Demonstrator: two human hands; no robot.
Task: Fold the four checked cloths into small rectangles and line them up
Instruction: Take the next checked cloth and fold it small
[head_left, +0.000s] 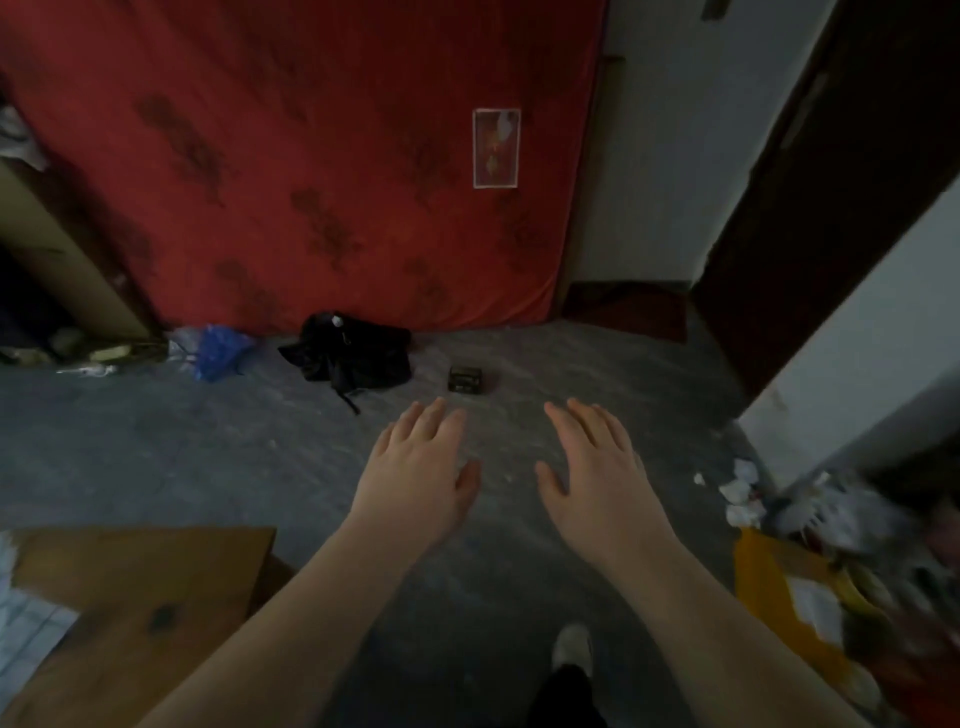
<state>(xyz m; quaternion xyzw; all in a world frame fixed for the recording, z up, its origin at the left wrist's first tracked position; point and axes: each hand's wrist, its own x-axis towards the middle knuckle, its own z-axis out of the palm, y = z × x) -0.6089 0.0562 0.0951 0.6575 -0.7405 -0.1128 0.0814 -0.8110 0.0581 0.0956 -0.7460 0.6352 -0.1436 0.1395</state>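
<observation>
Both hands are stretched out in front of me over the grey floor, palms down and fingers straight. My left hand (421, 467) and my right hand (592, 467) hold nothing and are a short gap apart. At the left edge, on a wooden table (156, 597), a pale cloth (21, 618) with a faint grid pattern shows only in part and blurred. No other checked cloth is in sight.
A red mattress (311, 166) leans on the far wall. Below it lie a black bag (353, 353), a blue plastic bag (218, 353) and a small dark box (465, 379). A yellow bin (789, 587) with crumpled paper stands right. My shoe (571, 649) is on the floor below.
</observation>
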